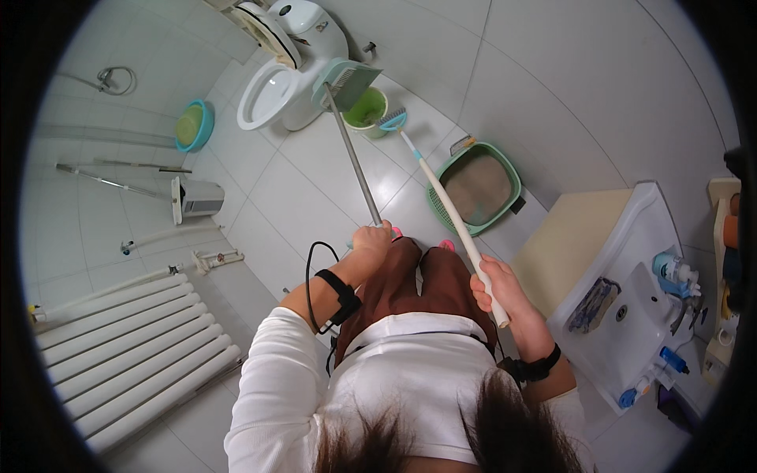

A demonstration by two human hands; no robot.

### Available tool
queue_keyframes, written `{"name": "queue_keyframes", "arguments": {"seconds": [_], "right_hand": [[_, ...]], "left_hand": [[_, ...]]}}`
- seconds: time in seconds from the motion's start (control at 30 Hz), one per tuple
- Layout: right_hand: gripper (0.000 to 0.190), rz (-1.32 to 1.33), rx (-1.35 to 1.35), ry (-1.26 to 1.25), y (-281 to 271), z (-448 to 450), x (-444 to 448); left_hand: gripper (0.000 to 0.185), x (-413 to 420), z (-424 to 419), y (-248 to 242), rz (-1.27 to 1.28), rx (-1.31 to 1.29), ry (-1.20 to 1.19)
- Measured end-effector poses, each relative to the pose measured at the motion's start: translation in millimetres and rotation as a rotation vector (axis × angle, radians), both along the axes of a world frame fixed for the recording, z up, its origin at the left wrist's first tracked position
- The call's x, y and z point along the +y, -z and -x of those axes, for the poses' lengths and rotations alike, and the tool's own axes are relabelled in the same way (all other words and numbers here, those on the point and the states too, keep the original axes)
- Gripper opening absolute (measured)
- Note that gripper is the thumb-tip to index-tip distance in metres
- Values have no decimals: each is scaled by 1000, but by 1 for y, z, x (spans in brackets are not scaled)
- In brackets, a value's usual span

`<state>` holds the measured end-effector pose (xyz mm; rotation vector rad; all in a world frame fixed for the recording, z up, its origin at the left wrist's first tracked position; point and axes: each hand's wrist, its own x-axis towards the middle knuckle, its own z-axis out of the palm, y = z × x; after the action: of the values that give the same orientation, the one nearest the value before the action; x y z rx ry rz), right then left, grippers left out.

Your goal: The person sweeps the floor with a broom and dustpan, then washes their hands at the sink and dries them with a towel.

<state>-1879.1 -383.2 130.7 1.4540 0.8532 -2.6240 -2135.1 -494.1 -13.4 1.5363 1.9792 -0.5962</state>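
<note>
My left hand (pixel 372 239) grips the upper end of a long-handled dustpan (pixel 355 86). Its grey pole slants away from me, and the pale green pan with comb teeth is raised over a bucket (pixel 365 112) with a green inside. In my right hand (pixel 500 284) is the white handle of a brush (pixel 446 204), held near its end. The light blue brush head (pixel 393 120) with grey bristles lies over the bucket's right rim, beside the pan; whether it touches the bucket I cannot tell. What lies in the bucket is hard to make out.
A green litter tray (pixel 513 207) with brownish litter stands right of the brush handle. Ahead is a toilet (pixel 266 97) with its lid raised. A washbasin (pixel 627 355) is at the right, a white radiator (pixel 142 355) at the left. Blue and green basins (pixel 194 125) sit by the far-left wall.
</note>
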Motion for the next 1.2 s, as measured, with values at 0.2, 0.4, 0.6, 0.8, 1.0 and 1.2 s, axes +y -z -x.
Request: {"name": "queue_keyframes", "arguments": {"seconds": [0.2,0.4,0.6,0.8,1.0,1.2], "right_hand": [[43,17,-70,20,-3,-2,-1],[41,-10,-117,-18,2,-6,3],[31,-11,-42,-12,11,-5,10],[22,2,-60,15,8,3,13],[17,4,-116,-14,10,-1,19],[12,-99,-175,-64,38,0,36]], "left_hand": [[31,16,2,15,-20,-125,-38],[30,26,10,10,5,-95,-22],[31,23,5,-13,-17,-69,-71],[30,11,-13,13,-33,-89,-112],[28,28,14,-10,-81,-81,-147],[37,20,16,-90,-351,-96,-450]]}}
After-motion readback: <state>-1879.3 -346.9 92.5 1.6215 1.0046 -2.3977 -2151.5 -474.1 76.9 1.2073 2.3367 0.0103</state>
